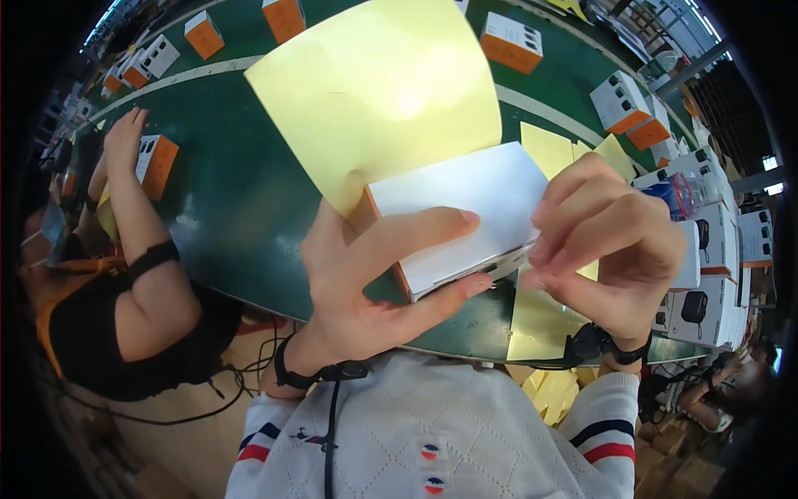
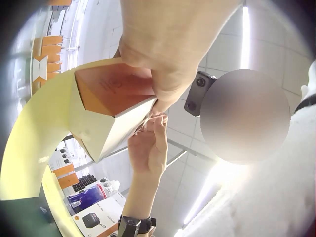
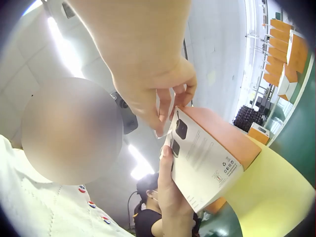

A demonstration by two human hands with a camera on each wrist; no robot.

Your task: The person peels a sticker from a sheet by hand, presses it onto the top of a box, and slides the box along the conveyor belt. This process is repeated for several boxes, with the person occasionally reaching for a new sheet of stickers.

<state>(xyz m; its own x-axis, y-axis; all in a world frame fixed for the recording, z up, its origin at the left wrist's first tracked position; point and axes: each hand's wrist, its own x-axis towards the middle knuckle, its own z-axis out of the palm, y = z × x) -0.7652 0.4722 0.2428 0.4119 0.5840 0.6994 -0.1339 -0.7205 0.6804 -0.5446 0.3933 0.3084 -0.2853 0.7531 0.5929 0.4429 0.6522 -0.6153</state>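
A white box with orange ends (image 1: 449, 187) is held in my left hand (image 1: 353, 266), the thumb and fingers spread along its top and near side. A large yellow sheet (image 1: 391, 91) rises behind the box, its lower end at my left hand. My right hand (image 1: 619, 241) is curled at the right end of the box. Its thumb and fingertips pinch a small, thin clear piece (image 3: 159, 134) at the box edge. Printed pictures of a black device mark the side of the box (image 3: 197, 158) in the right wrist view.
More yellow sheets (image 1: 540, 324) lie on the green table (image 1: 241, 183) by my right hand. Stacked white boxes (image 1: 706, 312) and a plastic bottle (image 1: 677, 193) stand at the right. Along the far side are orange-and-white boxes (image 1: 511, 41). Another person's arm (image 1: 133, 183) reaches over the table at left.
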